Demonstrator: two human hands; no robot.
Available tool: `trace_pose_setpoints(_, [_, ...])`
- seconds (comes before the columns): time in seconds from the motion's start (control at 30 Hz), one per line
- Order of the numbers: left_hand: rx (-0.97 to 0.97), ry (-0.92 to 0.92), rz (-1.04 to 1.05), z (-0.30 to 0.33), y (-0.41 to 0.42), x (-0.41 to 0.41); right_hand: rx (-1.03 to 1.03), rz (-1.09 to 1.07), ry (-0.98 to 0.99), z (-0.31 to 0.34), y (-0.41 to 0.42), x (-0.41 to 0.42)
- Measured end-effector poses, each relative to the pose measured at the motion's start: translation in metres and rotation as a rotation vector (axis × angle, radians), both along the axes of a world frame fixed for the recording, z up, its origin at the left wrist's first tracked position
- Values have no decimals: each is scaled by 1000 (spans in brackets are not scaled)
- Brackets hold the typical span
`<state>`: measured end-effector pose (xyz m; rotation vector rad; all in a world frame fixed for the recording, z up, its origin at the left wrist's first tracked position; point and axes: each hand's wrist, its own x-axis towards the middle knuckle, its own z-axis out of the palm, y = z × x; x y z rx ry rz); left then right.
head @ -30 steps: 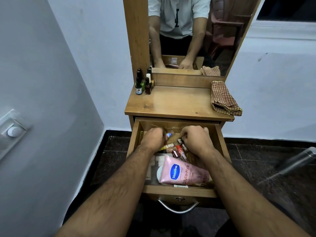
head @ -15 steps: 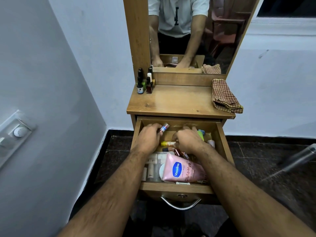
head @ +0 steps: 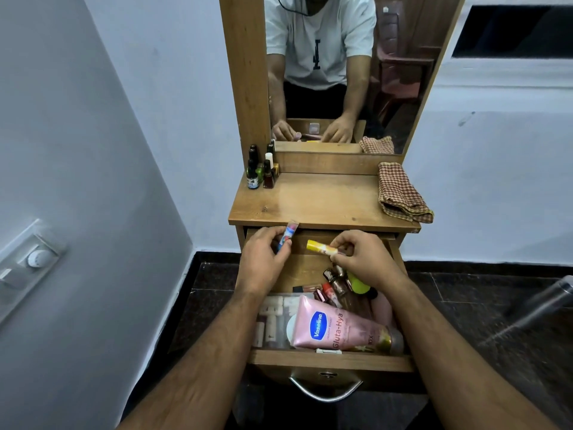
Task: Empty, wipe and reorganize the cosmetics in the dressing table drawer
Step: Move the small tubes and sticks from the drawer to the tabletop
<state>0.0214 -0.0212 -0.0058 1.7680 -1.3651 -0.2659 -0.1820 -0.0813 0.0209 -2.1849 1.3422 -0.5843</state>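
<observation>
The wooden drawer (head: pixel 331 360) stands pulled open below the dressing table top (head: pixel 322 201). My left hand (head: pixel 263 262) grips a small blue and pink tube (head: pixel 287 234) above the drawer's back left. My right hand (head: pixel 362 259) pinches a yellow-capped tube (head: pixel 321 247) over the back right. A pink Vaseline tube (head: pixel 338 328) lies across the front of the drawer. Behind it sit small brown and red bottles (head: pixel 336 287), a lime green item (head: pixel 358 283) and a clear box of pale tubes (head: pixel 273 321).
Several nail polish bottles (head: pixel 260 169) stand at the table top's back left. A folded checked cloth (head: pixel 401 193) lies on its right edge. A mirror (head: pixel 341 69) rises behind. Walls close in on the left; a metal bottle (head: pixel 545 302) lies on the dark floor.
Both hands have lifted out of the clutter toward the drawer's back. The left carries the blue tube higher, and the right has picked up the yellow-capped tube.
</observation>
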Motion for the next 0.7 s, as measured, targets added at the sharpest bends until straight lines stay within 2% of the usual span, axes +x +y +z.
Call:
trace_pose_setpoints(0.17, [-65,-72,2,9,-5,0,-154,-21,-9,17,-17,-5])
trace_pose_setpoints(0.37, [-49,-184,22,25,-25,15,-235,-79,29,34,-48,9])
trace_pose_setpoints(0.7, [-5,-328,-14,61,-80,44,-220,-148,40,56,-111,60])
